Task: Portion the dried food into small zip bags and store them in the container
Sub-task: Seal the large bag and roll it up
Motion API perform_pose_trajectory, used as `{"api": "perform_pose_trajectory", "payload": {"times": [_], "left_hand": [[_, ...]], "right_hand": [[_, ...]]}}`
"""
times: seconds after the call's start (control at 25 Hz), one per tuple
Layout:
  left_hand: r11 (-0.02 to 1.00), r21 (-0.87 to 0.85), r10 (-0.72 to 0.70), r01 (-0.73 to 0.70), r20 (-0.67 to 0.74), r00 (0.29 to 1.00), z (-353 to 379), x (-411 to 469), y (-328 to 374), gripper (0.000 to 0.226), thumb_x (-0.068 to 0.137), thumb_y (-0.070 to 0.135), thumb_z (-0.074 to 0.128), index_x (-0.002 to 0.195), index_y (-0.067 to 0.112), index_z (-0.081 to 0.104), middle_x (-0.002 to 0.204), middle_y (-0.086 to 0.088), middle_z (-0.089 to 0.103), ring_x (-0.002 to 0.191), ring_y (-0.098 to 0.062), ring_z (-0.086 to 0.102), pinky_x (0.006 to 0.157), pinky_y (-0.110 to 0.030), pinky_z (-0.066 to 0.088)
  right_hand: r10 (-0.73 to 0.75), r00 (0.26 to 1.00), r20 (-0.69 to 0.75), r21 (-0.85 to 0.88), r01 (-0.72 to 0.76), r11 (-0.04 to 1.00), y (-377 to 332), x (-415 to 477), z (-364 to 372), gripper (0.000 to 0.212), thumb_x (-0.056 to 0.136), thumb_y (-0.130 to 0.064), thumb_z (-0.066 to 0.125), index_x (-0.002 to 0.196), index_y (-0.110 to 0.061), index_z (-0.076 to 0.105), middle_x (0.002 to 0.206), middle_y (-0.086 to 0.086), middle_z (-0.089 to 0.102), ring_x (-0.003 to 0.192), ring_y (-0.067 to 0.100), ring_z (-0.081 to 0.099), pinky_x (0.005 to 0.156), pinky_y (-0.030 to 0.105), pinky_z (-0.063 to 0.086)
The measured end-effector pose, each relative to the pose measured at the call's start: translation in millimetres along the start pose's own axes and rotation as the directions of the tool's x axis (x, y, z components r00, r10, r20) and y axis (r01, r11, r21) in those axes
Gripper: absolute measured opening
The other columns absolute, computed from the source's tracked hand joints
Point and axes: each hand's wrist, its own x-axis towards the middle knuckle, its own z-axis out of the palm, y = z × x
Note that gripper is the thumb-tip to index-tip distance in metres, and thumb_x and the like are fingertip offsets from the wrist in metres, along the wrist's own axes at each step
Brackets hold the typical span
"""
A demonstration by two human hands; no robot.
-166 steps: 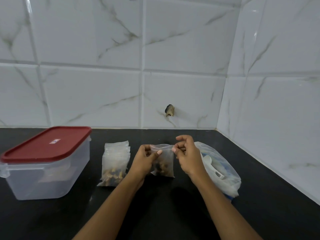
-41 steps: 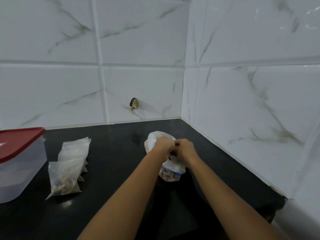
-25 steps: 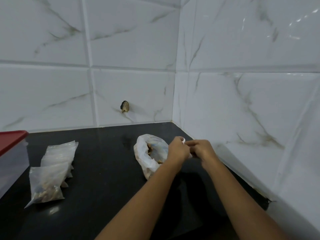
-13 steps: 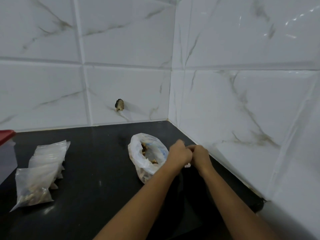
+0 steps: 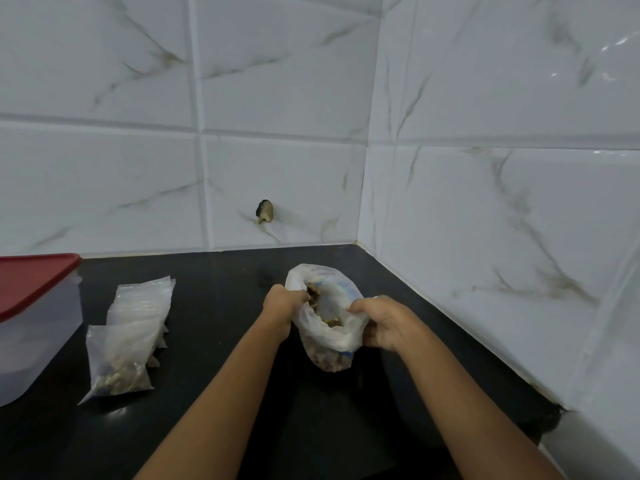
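Note:
A large white plastic bag [image 5: 329,336] of brown dried food stands on the black counter, its mouth spread wide. My left hand [image 5: 282,304] grips the bag's left rim and my right hand [image 5: 384,320] grips its right rim. To the left lies a filled small zip bag [image 5: 116,365] on the near end of a stack of clear zip bags [image 5: 142,303]. The clear container with a red lid [image 5: 34,317] sits at the far left, lid on.
White marble tiles form a wall corner behind and to the right of the black counter [image 5: 221,292]. A small dark stub [image 5: 265,211] sticks out of the back wall.
The small filled bag has been laid on the stack. Both hands moved to the large bag and pulled its mouth open, showing the food inside. The view swung right, then partly back left.

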Motion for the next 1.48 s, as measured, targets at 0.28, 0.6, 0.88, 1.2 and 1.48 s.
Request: {"api": "perform_pose_trajectory", "payload": {"times": [0.28, 0.6, 0.88, 1.2, 1.48], "left_hand": [[0.840, -0.529, -0.014, 0.120, 0.199, 0.980, -25.3, 2.4, 12.1, 0.029, 0.085, 0.025, 0.064, 0.103, 0.002, 0.062, 0.085, -0.013, 0.063, 0.077, -0.025, 0.061, 0.067, -0.039, 0.051], [0.856, -0.458, -0.110, 0.238, 0.289, 0.951, -62.9, 1.6, 16.4, 0.033, 0.088, 0.029, 0.060, 0.109, 0.003, 0.061, 0.104, -0.018, 0.065, 0.086, -0.030, 0.059, 0.080, -0.045, 0.047], [0.989, 0.091, 0.102, -0.117, 0.160, 0.982, -77.8, 0.5, 35.6, 0.016, 0.079, -0.007, 0.059, 0.081, 0.009, 0.055, 0.092, -0.012, 0.057, 0.079, -0.023, 0.055, 0.064, -0.030, 0.049], [0.716, 0.642, 0.445, -0.273, -0.120, 0.887, -83.2, -6.4, 40.8, 0.023, 0.086, 0.005, 0.047, 0.109, 0.003, 0.051, 0.102, -0.016, 0.057, 0.096, -0.033, 0.059, 0.079, -0.039, 0.054], [0.705, 0.679, 0.367, -0.205, -0.102, 0.925, -97.9, -3.2, 42.9, 0.015, 0.082, 0.005, 0.045, 0.082, 0.000, 0.060, 0.062, -0.008, 0.055, 0.063, -0.026, 0.058, 0.060, -0.025, 0.045]], "right_hand": [[0.040, 0.942, 0.334, 0.351, -0.164, 0.922, -17.5, -6.2, -8.8, 0.028, 0.092, -0.022, 0.048, 0.094, 0.001, 0.064, 0.074, 0.017, 0.069, 0.060, 0.028, 0.067, 0.058, 0.035, 0.056], [-0.038, 0.944, 0.329, 0.199, -0.030, 0.980, -25.2, -4.7, -7.4, 0.016, 0.089, -0.003, 0.051, 0.083, 0.001, 0.066, 0.074, 0.013, 0.067, 0.067, 0.023, 0.065, 0.069, 0.035, 0.057], [-0.377, 0.923, 0.081, -0.554, 0.356, 0.752, -52.4, -15.0, 11.0, 0.010, 0.081, 0.000, 0.064, 0.087, -0.007, 0.067, 0.080, 0.008, 0.065, 0.072, 0.020, 0.061, 0.065, 0.027, 0.051], [-0.401, 0.915, 0.047, -0.844, 0.251, 0.475, -51.1, -5.0, 25.8, 0.052, 0.085, -0.059, 0.050, 0.088, -0.008, 0.059, 0.089, 0.008, 0.061, 0.079, 0.022, 0.059, 0.066, 0.028, 0.045], [-0.069, 0.914, 0.400, -0.456, 0.264, 0.850, -42.0, -22.3, -9.6, 0.006, 0.082, -0.003, 0.065, 0.079, -0.007, 0.063, 0.076, 0.004, 0.064, 0.067, 0.012, 0.061, 0.056, 0.021, 0.049]]}}
